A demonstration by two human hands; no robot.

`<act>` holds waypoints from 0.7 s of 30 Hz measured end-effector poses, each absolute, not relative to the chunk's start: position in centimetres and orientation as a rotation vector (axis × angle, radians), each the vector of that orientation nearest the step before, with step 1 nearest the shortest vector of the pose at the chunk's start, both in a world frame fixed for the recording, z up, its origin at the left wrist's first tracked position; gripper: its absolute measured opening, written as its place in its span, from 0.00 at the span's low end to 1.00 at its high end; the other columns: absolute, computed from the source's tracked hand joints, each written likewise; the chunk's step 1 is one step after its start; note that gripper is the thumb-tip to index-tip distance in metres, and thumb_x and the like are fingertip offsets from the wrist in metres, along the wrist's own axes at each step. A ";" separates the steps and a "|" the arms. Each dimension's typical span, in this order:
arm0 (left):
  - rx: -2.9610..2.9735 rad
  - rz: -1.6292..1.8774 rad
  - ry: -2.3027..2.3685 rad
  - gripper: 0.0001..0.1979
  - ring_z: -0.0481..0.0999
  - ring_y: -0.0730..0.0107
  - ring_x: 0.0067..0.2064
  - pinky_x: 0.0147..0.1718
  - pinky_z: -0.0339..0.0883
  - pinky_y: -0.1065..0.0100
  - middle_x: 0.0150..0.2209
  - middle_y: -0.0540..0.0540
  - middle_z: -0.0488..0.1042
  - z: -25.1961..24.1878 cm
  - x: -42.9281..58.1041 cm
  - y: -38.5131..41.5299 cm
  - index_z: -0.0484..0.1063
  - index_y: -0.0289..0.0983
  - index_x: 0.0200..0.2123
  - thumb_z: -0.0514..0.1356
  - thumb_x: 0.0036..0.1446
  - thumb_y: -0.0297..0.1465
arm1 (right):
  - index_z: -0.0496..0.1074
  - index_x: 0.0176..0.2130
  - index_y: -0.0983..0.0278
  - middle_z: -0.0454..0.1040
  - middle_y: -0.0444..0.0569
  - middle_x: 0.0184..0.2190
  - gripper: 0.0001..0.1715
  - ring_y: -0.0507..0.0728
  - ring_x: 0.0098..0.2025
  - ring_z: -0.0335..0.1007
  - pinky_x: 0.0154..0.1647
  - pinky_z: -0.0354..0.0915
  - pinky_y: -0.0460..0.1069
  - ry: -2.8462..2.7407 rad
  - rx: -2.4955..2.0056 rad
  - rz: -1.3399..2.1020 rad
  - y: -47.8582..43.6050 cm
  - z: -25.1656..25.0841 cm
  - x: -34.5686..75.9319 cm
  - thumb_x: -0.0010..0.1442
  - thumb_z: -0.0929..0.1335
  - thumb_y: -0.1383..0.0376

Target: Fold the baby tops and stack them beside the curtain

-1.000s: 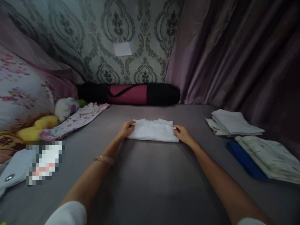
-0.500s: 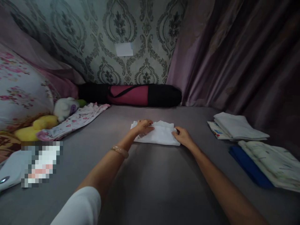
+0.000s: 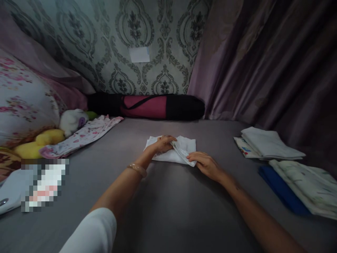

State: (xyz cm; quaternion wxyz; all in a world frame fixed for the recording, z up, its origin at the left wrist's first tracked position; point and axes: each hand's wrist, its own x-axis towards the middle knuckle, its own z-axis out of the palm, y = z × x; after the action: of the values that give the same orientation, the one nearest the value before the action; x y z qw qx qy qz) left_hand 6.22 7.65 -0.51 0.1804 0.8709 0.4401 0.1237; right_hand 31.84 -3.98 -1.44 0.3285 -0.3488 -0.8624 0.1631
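A white folded cloth (image 3: 168,157) lies in the middle of the grey sheet, its right part turned over into a slanting flap. My left hand (image 3: 165,143) rests on the cloth with the fingers curled at the upper end of that flap. My right hand (image 3: 206,165) pinches the flap's lower end, near the cloth's front right corner. Both hands are closed on the fabric. My left fingertips are partly hidden.
Folded white cloths (image 3: 273,144) and a blue folded cloth (image 3: 283,189) under a patterned one (image 3: 310,182) lie at right. At left are plush toys (image 3: 50,137), a floral garment (image 3: 86,135) and a phone (image 3: 13,189). A long black-and-pink bag (image 3: 147,106) lies along the wall.
My right hand has moved toward me and slightly left, bringing the cloth's right side over into a slanting fold. My left hand has closed on the fold's upper end.
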 end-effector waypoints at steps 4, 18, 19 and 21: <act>2.454 0.382 1.164 0.14 0.70 0.57 0.56 0.55 0.60 0.58 0.54 0.43 0.73 -0.2 6.3 7.4 0.76 0.41 0.45 0.59 0.55 0.30 | 0.76 0.43 0.58 0.79 0.48 0.46 0.21 0.55 0.52 0.73 0.56 0.66 0.55 -2.208 -0.948 0.484 -4.0 -1.3 32.0 0.59 0.61 0.75; 2.416 0.475 1.346 0.18 0.75 0.57 0.51 0.49 0.65 0.61 0.48 0.37 0.77 0.7 7.1 7.8 0.66 0.34 0.54 0.47 0.65 0.29 | 0.73 0.36 0.64 0.80 0.53 0.35 0.12 0.58 0.36 0.76 0.36 0.70 0.51 -1.352 -1.465 0.734 3.1 -4.1 32.7 0.55 0.65 0.60; 2.430 0.465 1.356 0.18 0.74 0.56 0.51 0.50 0.65 0.59 0.49 0.36 0.76 0.5 7.3 8.1 0.66 0.34 0.55 0.47 0.65 0.29 | 0.73 0.36 0.64 0.79 0.53 0.34 0.12 0.58 0.35 0.76 0.35 0.70 0.50 -1.345 -1.507 0.709 3.6 -4.2 32.6 0.56 0.64 0.60; 2.467 0.429 1.370 0.17 0.74 0.55 0.52 0.51 0.63 0.56 0.49 0.36 0.76 0.3 7.6 8.7 0.65 0.34 0.55 0.47 0.65 0.28 | 0.72 0.35 0.64 0.79 0.53 0.33 0.12 0.58 0.34 0.75 0.34 0.69 0.51 -1.356 -1.608 0.623 4.4 -4.5 32.5 0.57 0.63 0.61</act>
State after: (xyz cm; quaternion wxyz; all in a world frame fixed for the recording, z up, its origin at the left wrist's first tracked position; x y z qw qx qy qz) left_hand 7.61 8.69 0.26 0.1432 0.8554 0.4750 0.1486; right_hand 32.53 4.41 -4.45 0.4564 -0.6522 -0.5501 0.2526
